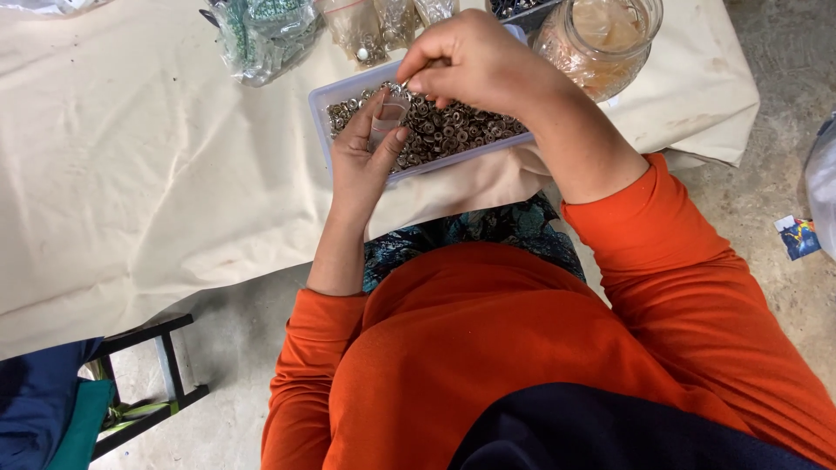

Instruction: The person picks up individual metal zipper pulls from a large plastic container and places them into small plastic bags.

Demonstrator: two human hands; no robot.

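Your orange sleeve (540, 348) fills the foreground; left hand (366, 157) cups a small clear bag (389, 117), right hand (475, 61) pinches just above its mouth, over the tray of metal rings (453, 130).

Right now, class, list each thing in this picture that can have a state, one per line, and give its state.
Plastic tray: open, filled with small metal rings.
Small clear bag: held over the tray by the left hand.
Left hand: gripping the bag.
Right hand: fingertips pinched together above the rings.
Glass jar: upright, lid not visible.
Plastic bags: lying on the cloth, filled.
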